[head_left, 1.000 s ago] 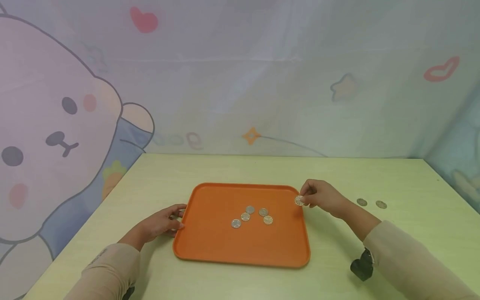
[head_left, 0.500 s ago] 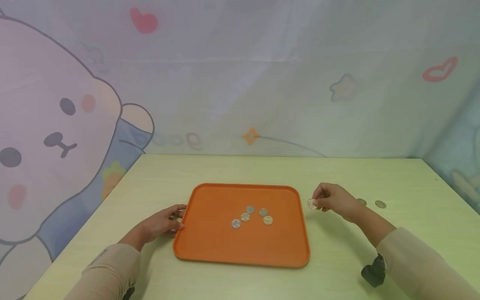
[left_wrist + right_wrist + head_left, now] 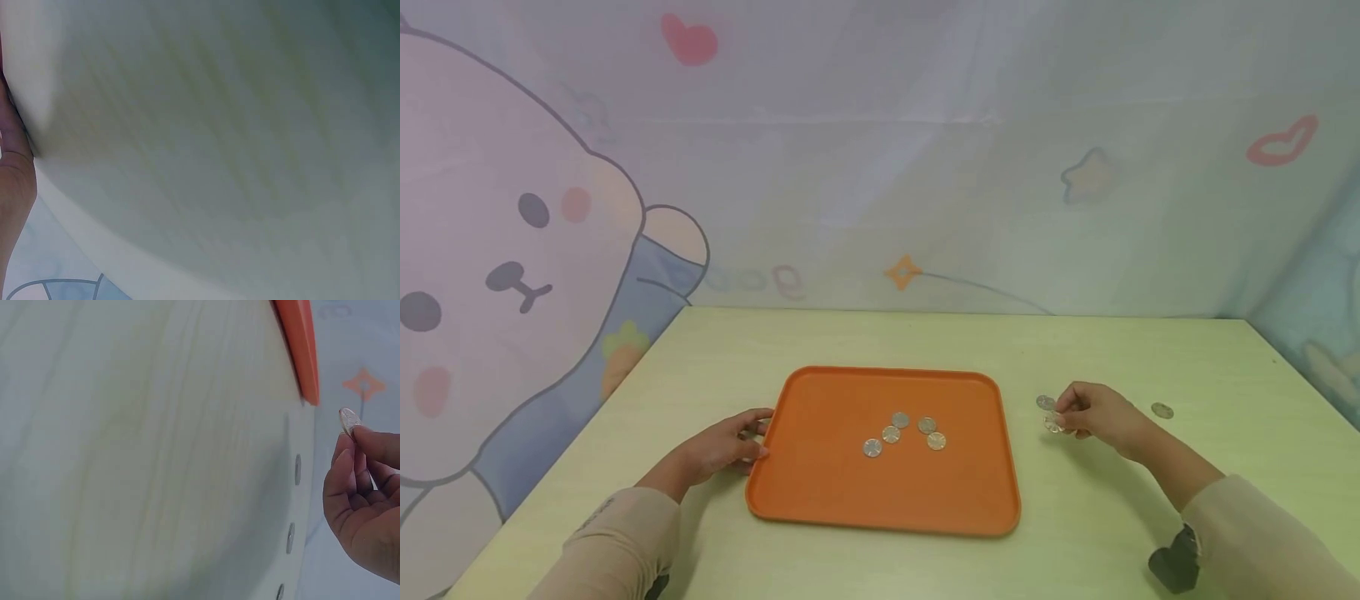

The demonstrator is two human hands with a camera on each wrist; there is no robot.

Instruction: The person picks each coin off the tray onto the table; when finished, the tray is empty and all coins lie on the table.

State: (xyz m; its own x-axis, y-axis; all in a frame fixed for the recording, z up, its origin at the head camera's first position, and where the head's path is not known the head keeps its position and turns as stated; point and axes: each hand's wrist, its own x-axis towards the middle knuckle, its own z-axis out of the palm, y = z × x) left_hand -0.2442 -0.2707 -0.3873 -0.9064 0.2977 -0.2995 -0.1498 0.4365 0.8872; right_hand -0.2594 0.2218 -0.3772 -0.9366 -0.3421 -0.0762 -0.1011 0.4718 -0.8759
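Observation:
An orange tray (image 3: 880,510) lies on the pale wooden table, with several round metal coins (image 3: 891,434) grouped near its middle. At the tray's left rim is my left hand (image 3: 718,448), its thumb over the edge and its fingers bent against the side. My right hand (image 3: 1097,417) is off the tray's right side and pinches a coin (image 3: 1052,423) between thumb and fingertips. The right wrist view shows this coin (image 3: 350,419) held on edge, raised off the table. Just behind it in the head view, another coin (image 3: 1045,402) lies on the table.
Farther right is a coin (image 3: 1162,410), with one more mostly hidden behind my right hand. In the right wrist view, table coins (image 3: 298,469) lie in a row. A printed cloth backdrop (image 3: 880,167) stands behind the table (image 3: 850,333).
My right hand has moved from over the tray's right rim to the right and slightly nearer, still pinching its coin. A table coin shows beside it. The left hand stays put.

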